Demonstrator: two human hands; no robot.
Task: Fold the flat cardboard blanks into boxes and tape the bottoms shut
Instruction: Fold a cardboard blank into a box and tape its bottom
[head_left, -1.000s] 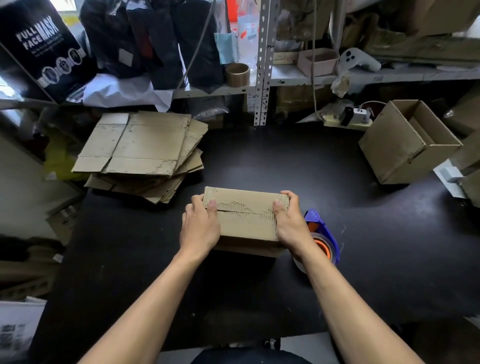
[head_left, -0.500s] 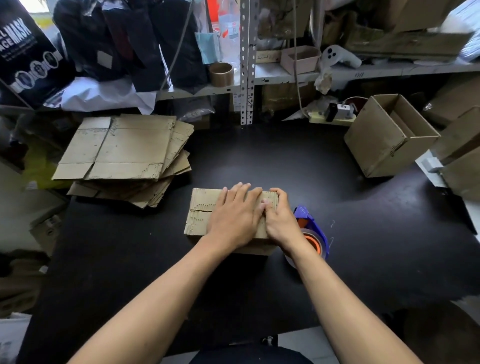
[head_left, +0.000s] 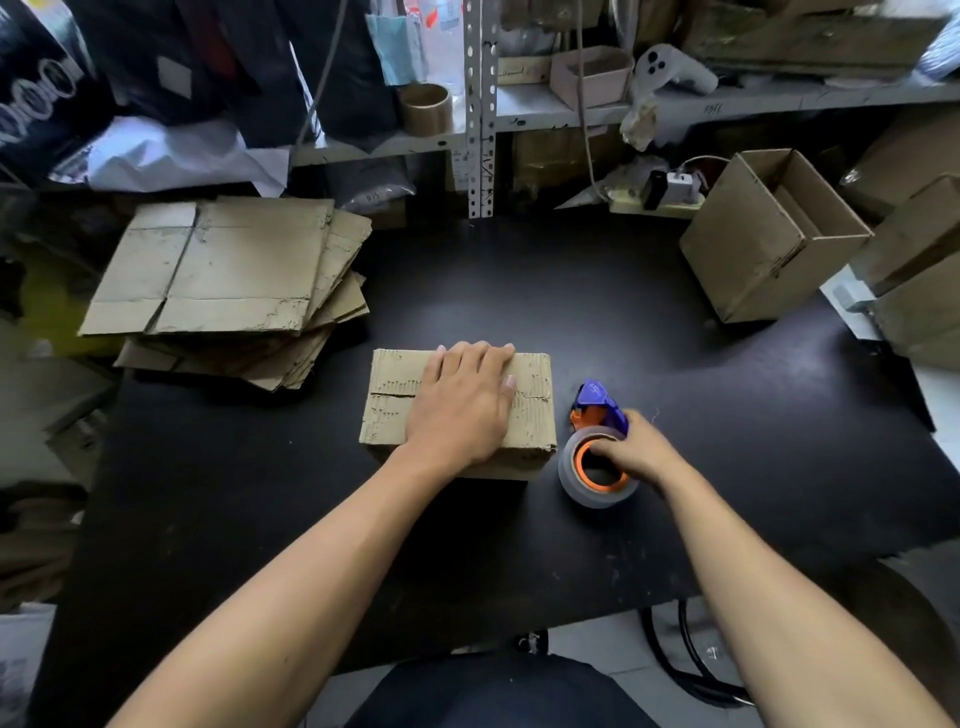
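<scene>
Black counter (head_left: 675, 405) carries everything, and I work near the middle of its near half. The stack of flat blanks (head_left: 223, 280) lies toward the far left corner; a finished box (head_left: 753, 244) stands open toward the far right edge. The box (head_left: 395, 400) I am closing sits bottom up in front of me, its flaps folded down, their seam running left to right, with no tape on it that I can see.

My left hand (head_left: 462, 405) lies flat on those flaps, fingers straight, pressing them level. My right hand (head_left: 631, 447) curls round the tape dispenser (head_left: 597, 457), which rests just beside the box's right edge.

I think the step is to tape the seam. To do it well I should keep the flaps pressed so the seam stays closed, start the tape over one side wall, then shift my left hand clear of the seam as the tape comes across.
</scene>
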